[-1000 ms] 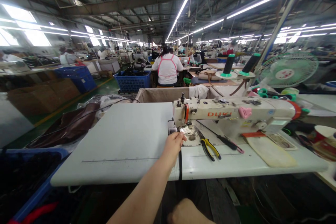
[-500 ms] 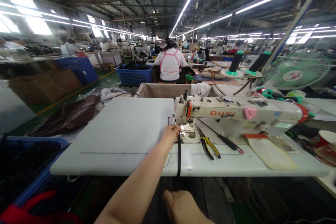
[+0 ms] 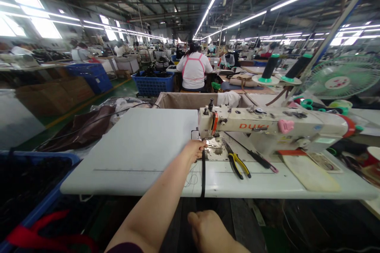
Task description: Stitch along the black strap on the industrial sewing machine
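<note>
My left hand (image 3: 196, 150) is at the needle end of the sewing machine (image 3: 237, 122), its fingers pinched on the upper end of a black strap (image 3: 203, 178). The strap runs down over the table's front edge. Below that edge, my right hand (image 3: 208, 227) is closed near the strap's hanging part; what it holds, if anything, is hidden. Yellow-and-black pliers (image 3: 236, 163) and a screwdriver (image 3: 261, 160) lie on the table right of the strap. Loose threads (image 3: 191, 178) lie beside the strap.
Blue bins with dark material stand at the left (image 3: 59, 189) and ahead (image 3: 152, 83). A person in a white shirt (image 3: 193, 69) sits ahead, facing away. Thread cones (image 3: 270, 68) and a green fan (image 3: 338, 81) stand at the right. A yellowish pad (image 3: 310, 172) lies on the table.
The view has shifted slightly. Both hands keep nearly the same places and poses, the left at the strap's upper end and the right below the table edge.
</note>
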{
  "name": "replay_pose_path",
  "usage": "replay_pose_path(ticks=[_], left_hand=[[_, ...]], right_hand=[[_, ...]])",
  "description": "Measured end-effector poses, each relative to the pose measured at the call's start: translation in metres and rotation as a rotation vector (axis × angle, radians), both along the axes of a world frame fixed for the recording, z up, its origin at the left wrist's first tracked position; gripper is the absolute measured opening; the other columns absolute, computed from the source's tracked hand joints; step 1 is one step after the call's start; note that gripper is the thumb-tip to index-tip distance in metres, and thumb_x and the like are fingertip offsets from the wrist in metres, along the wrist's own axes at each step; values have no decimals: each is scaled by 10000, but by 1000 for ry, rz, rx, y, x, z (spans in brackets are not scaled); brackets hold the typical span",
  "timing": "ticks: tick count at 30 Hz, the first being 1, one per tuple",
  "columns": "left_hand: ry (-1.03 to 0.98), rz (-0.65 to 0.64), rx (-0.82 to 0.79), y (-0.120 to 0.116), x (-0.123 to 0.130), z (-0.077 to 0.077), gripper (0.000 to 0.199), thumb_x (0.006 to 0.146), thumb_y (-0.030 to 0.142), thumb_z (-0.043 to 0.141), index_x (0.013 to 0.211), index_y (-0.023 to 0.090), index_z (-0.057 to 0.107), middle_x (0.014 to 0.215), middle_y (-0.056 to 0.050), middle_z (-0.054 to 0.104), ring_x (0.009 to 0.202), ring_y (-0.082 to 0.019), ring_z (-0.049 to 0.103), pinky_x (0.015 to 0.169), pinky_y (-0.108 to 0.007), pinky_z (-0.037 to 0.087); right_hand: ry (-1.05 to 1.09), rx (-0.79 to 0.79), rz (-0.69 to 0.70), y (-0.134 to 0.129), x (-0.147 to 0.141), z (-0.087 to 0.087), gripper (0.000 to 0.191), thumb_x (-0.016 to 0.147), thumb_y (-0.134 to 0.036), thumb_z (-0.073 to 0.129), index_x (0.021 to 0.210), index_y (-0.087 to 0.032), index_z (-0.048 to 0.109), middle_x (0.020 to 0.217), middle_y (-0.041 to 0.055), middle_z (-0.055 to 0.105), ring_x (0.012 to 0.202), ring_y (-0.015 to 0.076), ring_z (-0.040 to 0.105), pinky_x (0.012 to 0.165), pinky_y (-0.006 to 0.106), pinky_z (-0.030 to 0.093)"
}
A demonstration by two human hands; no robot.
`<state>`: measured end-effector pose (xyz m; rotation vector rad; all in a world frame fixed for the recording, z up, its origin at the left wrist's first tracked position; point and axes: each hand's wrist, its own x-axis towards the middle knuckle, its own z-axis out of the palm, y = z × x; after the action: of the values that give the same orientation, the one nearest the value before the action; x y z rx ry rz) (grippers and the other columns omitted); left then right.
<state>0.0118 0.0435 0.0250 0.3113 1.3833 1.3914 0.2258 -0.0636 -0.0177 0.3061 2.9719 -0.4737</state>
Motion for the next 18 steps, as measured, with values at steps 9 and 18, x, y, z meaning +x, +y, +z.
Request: replay_pose_path(ticks=[9, 18], left_hand=[[41, -81, -148, 11, -1, 5, 334, 895, 324, 802, 710, 129, 604, 533, 84, 353, 459, -39, 172, 454, -213, 104], [134, 41, 56, -25, 24, 7, 266, 898, 313, 744, 732, 149, 616, 573, 55, 451, 468, -52, 292, 477, -213, 179]], right_hand=[[19, -42, 18, -2, -7, 13, 189, 860, -68, 504, 910, -183, 645, 808, 70, 770, 738, 220, 713, 611, 331, 330], [77, -99, 103, 3, 12, 31, 97, 850, -157, 617, 901, -209, 681, 871, 27, 749, 758, 191, 682, 674, 285, 442]])
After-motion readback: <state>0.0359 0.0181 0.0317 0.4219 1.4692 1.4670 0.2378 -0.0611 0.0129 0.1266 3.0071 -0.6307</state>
